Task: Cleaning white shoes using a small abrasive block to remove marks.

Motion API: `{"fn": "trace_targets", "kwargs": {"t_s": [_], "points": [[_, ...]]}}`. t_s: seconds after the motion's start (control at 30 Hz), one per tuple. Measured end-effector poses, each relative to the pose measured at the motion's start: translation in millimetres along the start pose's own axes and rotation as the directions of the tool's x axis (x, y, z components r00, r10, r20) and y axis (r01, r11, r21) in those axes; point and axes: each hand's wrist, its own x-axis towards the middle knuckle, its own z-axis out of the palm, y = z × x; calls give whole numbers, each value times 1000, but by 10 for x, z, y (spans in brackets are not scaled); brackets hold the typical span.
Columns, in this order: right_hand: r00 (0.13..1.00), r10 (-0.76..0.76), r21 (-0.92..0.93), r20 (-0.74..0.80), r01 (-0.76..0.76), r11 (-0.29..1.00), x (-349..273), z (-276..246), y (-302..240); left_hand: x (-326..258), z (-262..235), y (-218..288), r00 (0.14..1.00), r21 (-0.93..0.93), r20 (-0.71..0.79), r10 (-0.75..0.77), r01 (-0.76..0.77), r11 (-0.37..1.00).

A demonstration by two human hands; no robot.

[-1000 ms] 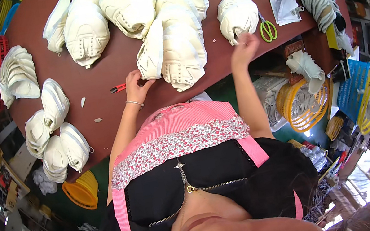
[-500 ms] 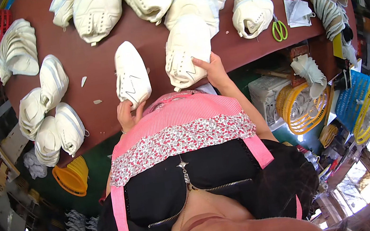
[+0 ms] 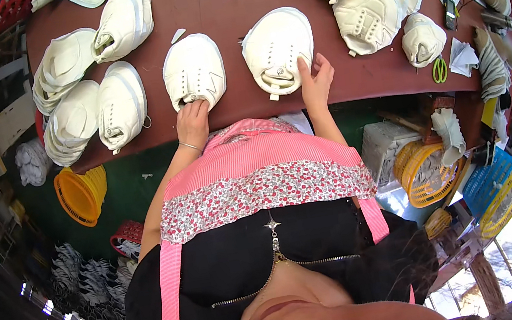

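A cream left upper (image 3: 194,66) and right upper (image 3: 278,41) are lying apart by the desk's (image 3: 194,9) near edge, openings facing it. The hands are staying separate: the left hand (image 3: 192,122) is resting at the left upper's opening, fingertips hidden, so its grip cannot be told; the right hand (image 3: 315,79) is spreading its fingers, its thumb seemingly touching the right upper's side. Both pieces are looking light, soft-collared, probably stiffer-toed; pinching the opening's rim is seeming safest.
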Motion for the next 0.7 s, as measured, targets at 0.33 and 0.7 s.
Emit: {"fn": "trace_targets", "kwargs": {"t_s": [0.33,0.7], "points": [[999,9,191,41,-16,981,-290,8,-163,72,-69,-97,997,-47,77,29,-26,999],[997,71,451,3,-65,890,181,-837,29,222,-484,-243,922,-569,229,-314,388,725]]}}
